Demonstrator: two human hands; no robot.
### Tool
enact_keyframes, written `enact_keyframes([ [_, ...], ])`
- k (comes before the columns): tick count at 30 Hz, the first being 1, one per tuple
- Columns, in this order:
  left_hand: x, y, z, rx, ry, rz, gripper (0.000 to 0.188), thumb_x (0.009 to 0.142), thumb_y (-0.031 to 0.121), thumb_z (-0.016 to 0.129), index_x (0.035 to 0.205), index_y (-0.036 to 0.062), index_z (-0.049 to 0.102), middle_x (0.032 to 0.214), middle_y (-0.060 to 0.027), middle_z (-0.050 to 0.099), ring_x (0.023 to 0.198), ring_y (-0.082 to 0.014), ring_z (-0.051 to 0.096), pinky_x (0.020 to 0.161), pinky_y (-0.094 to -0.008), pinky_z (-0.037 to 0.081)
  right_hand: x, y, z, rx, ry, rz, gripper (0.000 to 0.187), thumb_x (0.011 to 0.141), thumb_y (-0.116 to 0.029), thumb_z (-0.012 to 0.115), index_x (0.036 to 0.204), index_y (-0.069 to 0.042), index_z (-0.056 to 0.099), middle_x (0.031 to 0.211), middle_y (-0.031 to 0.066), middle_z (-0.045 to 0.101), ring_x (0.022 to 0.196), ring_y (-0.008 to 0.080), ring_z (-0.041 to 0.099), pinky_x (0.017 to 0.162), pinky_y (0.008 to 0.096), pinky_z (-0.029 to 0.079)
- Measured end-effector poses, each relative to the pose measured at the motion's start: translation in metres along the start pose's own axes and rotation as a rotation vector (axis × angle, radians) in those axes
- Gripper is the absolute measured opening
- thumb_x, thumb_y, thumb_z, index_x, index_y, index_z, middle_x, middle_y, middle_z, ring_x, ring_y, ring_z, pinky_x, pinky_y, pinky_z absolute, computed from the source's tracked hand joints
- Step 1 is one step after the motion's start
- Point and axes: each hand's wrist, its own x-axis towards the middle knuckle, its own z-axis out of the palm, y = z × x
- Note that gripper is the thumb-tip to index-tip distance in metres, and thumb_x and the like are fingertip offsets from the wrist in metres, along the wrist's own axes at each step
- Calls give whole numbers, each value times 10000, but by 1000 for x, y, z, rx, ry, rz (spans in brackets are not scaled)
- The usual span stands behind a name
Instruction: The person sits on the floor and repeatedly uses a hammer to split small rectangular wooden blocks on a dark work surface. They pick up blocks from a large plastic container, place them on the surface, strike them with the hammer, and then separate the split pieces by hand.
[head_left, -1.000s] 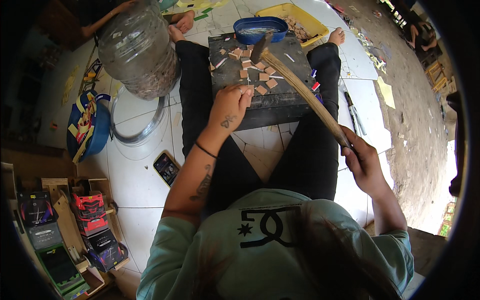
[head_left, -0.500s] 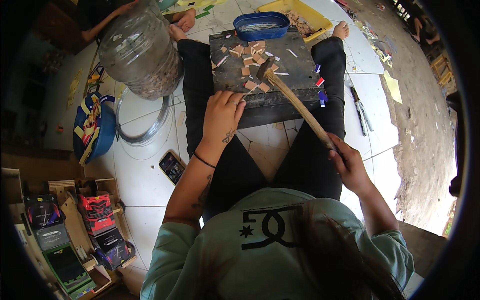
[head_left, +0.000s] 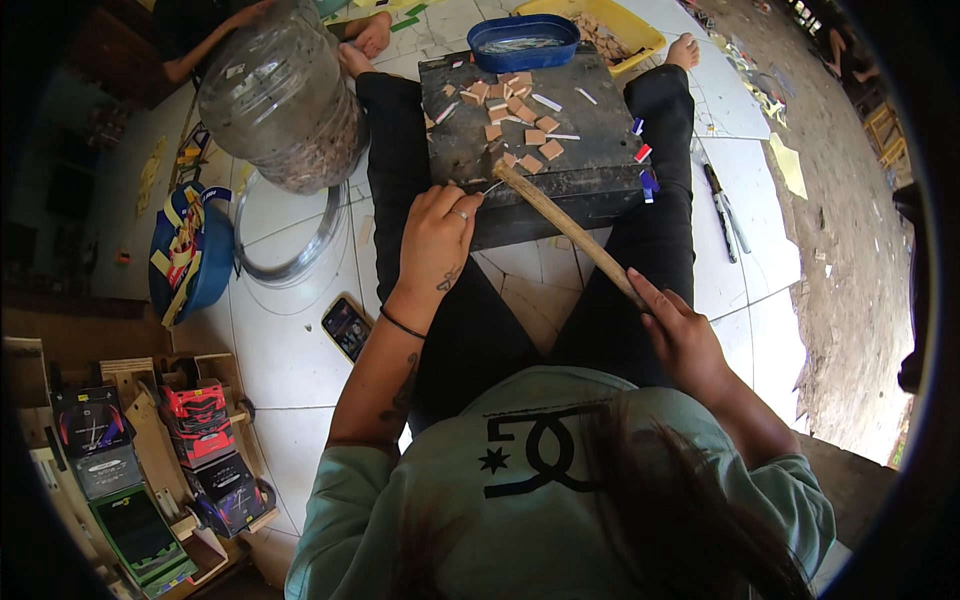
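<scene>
A hammer (head_left: 570,232) is in my right hand (head_left: 688,338), which grips the lower end of its wooden handle. Its metal head is down at the front left of a dark block (head_left: 590,125) between my legs. Beside the head, my left hand (head_left: 436,235) is closed in a pinch at the block's front edge. A thin pale wire (head_left: 492,187) sticks out from its fingertips toward the hammer; its other end is hidden. Small brown square pieces (head_left: 522,108) lie scattered over the block, with a few narrow white strips (head_left: 547,102) among them.
At the block's far edge stands a blue oval tub (head_left: 523,46) of thin strips, before a yellow tray (head_left: 640,45) of brown pieces. Left are a large clear plastic jar (head_left: 270,110), a wire coil (head_left: 285,270) and a phone (head_left: 346,328). Markers (head_left: 722,212) lie right. Another person's hand (head_left: 372,36) rests beyond.
The hammer head has come down and left, close to my left fingertips. My right hand has shifted slightly left. Some brown pieces near the front edge have moved right.
</scene>
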Motion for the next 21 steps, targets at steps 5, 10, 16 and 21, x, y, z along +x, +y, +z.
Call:
enact_keyframes([
  [5, -1, -2, 3, 6, 17, 51, 154, 771, -24, 688, 921, 10, 696, 834, -85, 598, 804, -272, 576, 743, -373, 465, 4, -2, -4, -45, -30, 55, 597, 937, -32, 528, 1483, -207, 360, 934, 165, 585, 734, 364, 634, 653, 456, 528],
  [10, -3, -2, 5, 36, 34, 97, 179, 736, -27, 685, 909, 17, 695, 808, -57, 549, 808, -229, 547, 781, -351, 467, 6, -2, -6, -42, -11, 27, 588, 939, -32, 524, 1479, -203, 369, 935, 165, 585, 737, 375, 632, 648, 459, 519],
  [16, -2, -2, 4, 37, 20, 99, 175, 737, -25, 692, 907, 17, 698, 815, -59, 573, 810, -234, 560, 769, -351, 469, 8, 2, -9, -15, -5, 8, 590, 937, -34, 532, 1480, -200, 370, 914, 167, 582, 729, 373, 629, 658, 459, 516],
  [21, 1, -3, 0, 11, 3, 70, 121, 760, -25, 700, 879, 1, 700, 818, -88, 612, 794, -261, 584, 740, -355, 476, 7, 5, -7, -44, 16, 67, 588, 937, -34, 532, 1479, -198, 372, 917, 171, 581, 728, 376, 626, 652, 456, 511],
])
